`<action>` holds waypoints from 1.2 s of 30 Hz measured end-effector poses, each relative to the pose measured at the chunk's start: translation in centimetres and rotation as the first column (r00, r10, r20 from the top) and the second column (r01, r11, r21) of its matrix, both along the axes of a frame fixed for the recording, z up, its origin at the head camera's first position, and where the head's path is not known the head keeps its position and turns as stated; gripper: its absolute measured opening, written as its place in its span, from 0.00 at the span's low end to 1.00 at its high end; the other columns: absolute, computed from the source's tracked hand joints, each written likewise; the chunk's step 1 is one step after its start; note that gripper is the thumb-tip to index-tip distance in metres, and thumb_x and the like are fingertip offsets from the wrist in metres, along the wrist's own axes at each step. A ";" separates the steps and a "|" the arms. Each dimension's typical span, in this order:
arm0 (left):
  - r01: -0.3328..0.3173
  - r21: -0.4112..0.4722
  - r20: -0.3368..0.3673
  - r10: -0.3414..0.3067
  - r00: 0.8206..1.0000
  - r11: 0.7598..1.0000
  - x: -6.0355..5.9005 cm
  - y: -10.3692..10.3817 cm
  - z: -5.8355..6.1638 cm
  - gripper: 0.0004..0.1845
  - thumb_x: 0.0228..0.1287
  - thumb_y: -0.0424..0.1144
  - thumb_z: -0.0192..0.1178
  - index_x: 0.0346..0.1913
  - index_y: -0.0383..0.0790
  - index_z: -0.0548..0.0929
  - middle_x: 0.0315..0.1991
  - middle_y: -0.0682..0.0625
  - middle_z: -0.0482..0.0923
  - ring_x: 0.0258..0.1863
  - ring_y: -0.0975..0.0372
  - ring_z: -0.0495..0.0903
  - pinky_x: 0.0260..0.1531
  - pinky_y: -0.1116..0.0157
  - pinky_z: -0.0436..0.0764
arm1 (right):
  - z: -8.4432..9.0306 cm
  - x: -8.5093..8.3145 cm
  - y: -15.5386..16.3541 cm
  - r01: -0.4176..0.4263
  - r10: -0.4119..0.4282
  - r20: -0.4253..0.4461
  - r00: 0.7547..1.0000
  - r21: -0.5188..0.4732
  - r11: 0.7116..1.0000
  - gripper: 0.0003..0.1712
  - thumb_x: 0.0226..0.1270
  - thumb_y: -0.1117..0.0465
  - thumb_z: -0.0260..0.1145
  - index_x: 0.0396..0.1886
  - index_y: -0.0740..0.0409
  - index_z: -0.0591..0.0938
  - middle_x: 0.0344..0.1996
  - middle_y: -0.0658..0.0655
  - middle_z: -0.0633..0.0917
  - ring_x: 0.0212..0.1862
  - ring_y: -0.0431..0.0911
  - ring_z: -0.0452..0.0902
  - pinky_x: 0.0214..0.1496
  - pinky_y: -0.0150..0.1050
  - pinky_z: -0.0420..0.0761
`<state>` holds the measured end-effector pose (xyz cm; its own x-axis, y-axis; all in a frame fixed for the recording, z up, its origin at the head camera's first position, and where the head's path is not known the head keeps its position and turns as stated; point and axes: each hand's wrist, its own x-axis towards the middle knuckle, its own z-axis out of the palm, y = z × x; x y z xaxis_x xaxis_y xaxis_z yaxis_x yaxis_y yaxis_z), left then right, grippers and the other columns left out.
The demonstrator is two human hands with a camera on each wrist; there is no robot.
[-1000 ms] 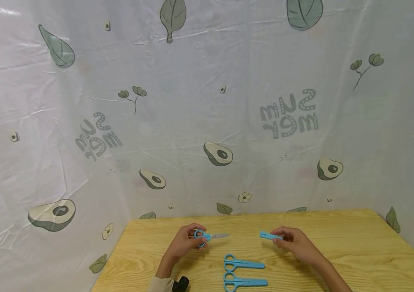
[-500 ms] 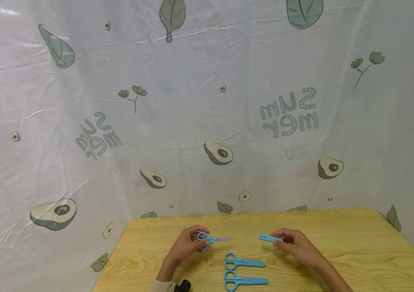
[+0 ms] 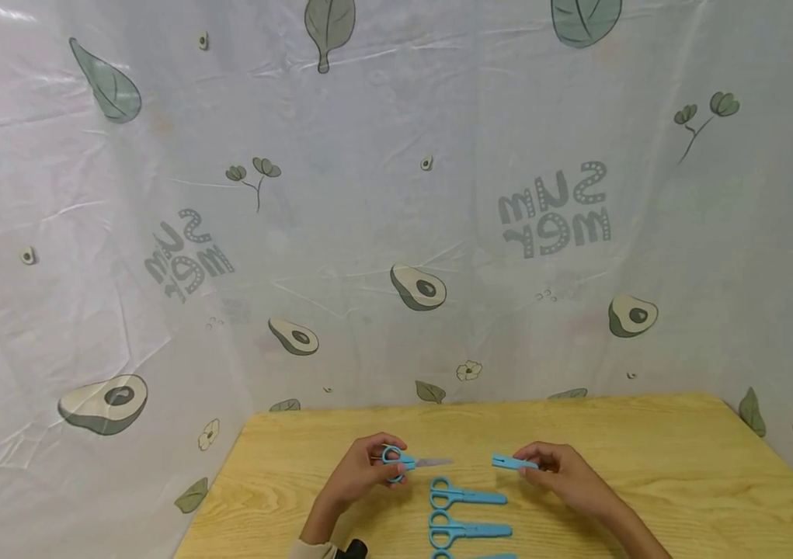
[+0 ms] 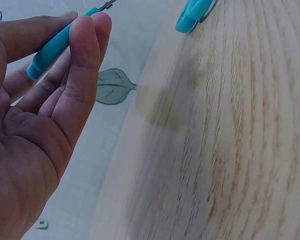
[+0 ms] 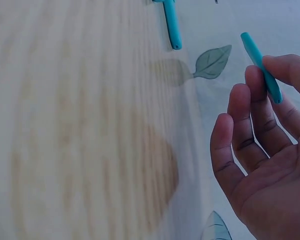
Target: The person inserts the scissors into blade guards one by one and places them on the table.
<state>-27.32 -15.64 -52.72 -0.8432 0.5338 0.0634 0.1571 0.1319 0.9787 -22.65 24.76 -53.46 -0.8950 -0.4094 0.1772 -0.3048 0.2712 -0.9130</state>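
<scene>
My left hand grips a small pair of blue scissors by the handle, bare metal blades pointing right. In the left wrist view the blue handle lies pinched between thumb and fingers. My right hand pinches a blue blade cover by one end, its other end pointing left at the blades, a short gap between them. The right wrist view shows the cover held at the fingertips. Both hands hover just above the wooden table.
Two capped blue scissors lie side by side on the table between my hands, and the tip of a third shows at the bottom edge. A white sheet printed with avocados walls in the table behind and at both sides.
Both hands have drifted slightly toward each other, narrowing the gap between blades and cover. The view has tipped down a little, bringing a third pair of scissors into sight.
</scene>
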 end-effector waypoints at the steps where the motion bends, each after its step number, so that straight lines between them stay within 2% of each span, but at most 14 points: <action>1: 0.001 -0.001 -0.001 -0.001 1.000 1.000 0.1 0.0 0.1 0.24 0.72 0.30 0.69 0.65 0.20 0.77 0.40 0.55 0.84 0.39 0.57 0.92 0.37 0.65 0.92 | 0.0 0.1 0.0 -0.003 0.003 0.003 1.000 -0.001 1.000 0.17 0.82 0.60 0.65 0.58 0.70 0.84 0.42 0.59 0.88 0.38 0.37 0.80 0.37 0.38 0.83; 6: 0.007 0.001 -0.003 -0.007 1.000 1.000 0.4 0.2 0.5 0.23 0.72 0.29 0.68 0.65 0.20 0.77 0.41 0.51 0.84 0.38 0.59 0.92 0.37 0.65 0.92 | 0.1 0.4 -0.1 -0.025 0.025 0.026 0.999 -0.013 1.000 0.17 0.83 0.61 0.64 0.59 0.71 0.83 0.42 0.59 0.87 0.38 0.41 0.81 0.37 0.39 0.83; 13: 0.037 0.007 -0.004 -0.037 0.999 0.999 1.0 0.5 0.6 0.23 0.73 0.29 0.68 0.64 0.20 0.77 0.39 0.55 0.83 0.36 0.63 0.91 0.37 0.64 0.92 | 0.4 0.8 -0.5 -0.030 0.030 0.035 0.999 0.000 1.000 0.17 0.82 0.60 0.65 0.59 0.69 0.84 0.44 0.63 0.88 0.40 0.47 0.83 0.37 0.39 0.83; 19: 0.068 0.017 -0.012 -0.068 0.998 0.998 1.3 1.0 0.8 0.23 0.73 0.30 0.68 0.64 0.19 0.76 0.40 0.55 0.81 0.39 0.60 0.93 0.37 0.64 0.93 | 0.5 1.0 -1.0 -0.037 0.037 0.011 0.999 0.006 0.999 0.16 0.82 0.60 0.65 0.58 0.67 0.85 0.47 0.67 0.88 0.40 0.43 0.82 0.39 0.37 0.83; 22: 0.080 0.025 -0.013 -0.080 0.997 0.996 1.5 1.2 0.9 0.23 0.73 0.28 0.67 0.64 0.18 0.76 0.40 0.55 0.81 0.40 0.58 0.93 0.36 0.66 0.92 | 0.4 1.1 -1.2 -0.053 0.053 0.012 0.999 -0.003 0.999 0.16 0.82 0.60 0.65 0.58 0.67 0.85 0.44 0.63 0.88 0.38 0.39 0.80 0.36 0.36 0.81; 27: 0.101 0.052 -0.004 -0.101 0.995 0.994 1.8 1.6 1.0 0.23 0.73 0.27 0.67 0.64 0.16 0.75 0.40 0.55 0.80 0.38 0.62 0.93 0.34 0.69 0.90 | 0.1 1.3 -1.2 -0.077 0.078 0.049 0.996 -0.027 0.997 0.16 0.82 0.61 0.64 0.60 0.68 0.85 0.40 0.56 0.88 0.35 0.40 0.79 0.32 0.38 0.80; 36: 0.137 0.078 0.035 -0.140 0.990 0.987 2.2 2.1 0.8 0.26 0.73 0.30 0.68 0.65 0.16 0.73 0.39 0.57 0.84 0.37 0.65 0.91 0.34 0.71 0.89 | 0.1 1.9 -1.4 -0.123 0.129 0.087 0.988 -0.068 0.990 0.18 0.84 0.61 0.62 0.61 0.71 0.83 0.44 0.48 0.89 0.37 0.43 0.83 0.35 0.39 0.86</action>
